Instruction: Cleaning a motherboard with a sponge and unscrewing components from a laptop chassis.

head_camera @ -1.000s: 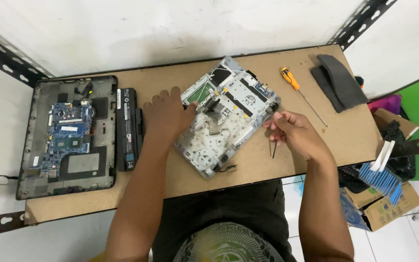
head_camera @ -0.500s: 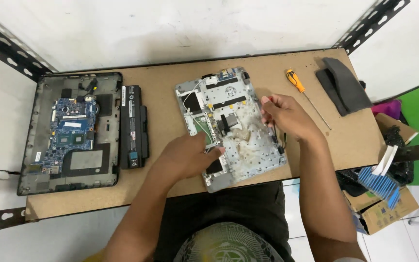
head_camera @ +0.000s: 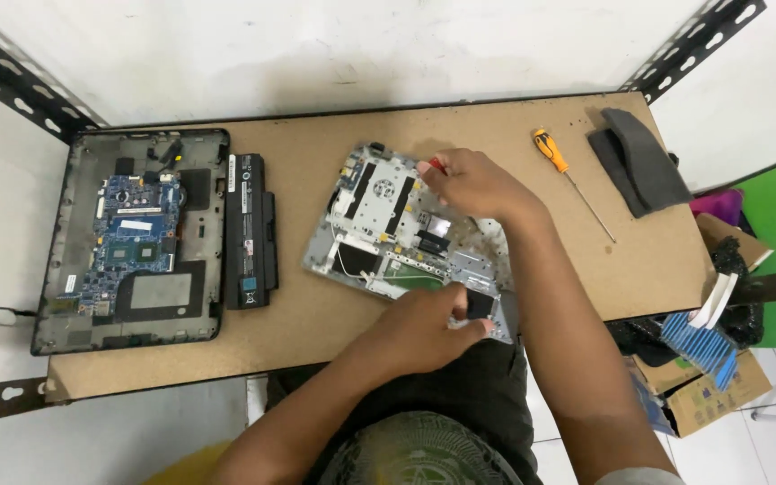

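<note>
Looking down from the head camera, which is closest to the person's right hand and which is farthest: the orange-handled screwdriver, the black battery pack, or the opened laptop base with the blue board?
From the right hand:
1. Orange-handled screwdriver, just to its right.
2. Black battery pack, to its left, beyond the silver panel.
3. Opened laptop base, far left at the table's end.

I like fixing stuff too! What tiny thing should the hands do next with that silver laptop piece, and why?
Probably bring the red-handled tool in the right hand down onto a screw, since the left hand already steadies the silver panel at its near edge.
</note>
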